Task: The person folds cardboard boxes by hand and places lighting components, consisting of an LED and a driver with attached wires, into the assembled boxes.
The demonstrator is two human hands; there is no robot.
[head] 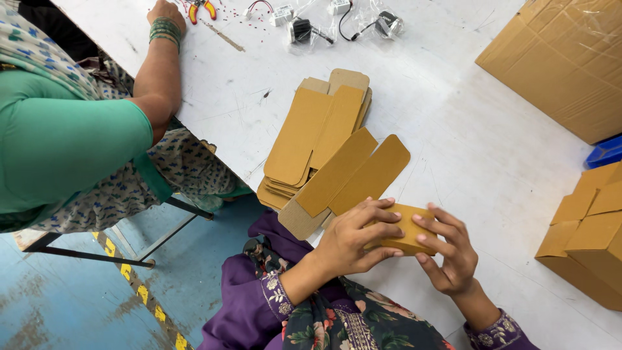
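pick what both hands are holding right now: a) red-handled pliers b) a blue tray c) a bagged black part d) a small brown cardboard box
d: the left hand and right hand both grip a small brown cardboard box near the table edge, beside the stack of flat box blanks.

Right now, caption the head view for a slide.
Both hands, left and right, hold a small cardboard box beside flat blanks.

I count one small folded box (405, 236), one stack of flat box blanks (324, 149), one big carton (564, 58), three bagged parts (304, 29), one pair of pliers (201, 8), on one desk (479, 155)
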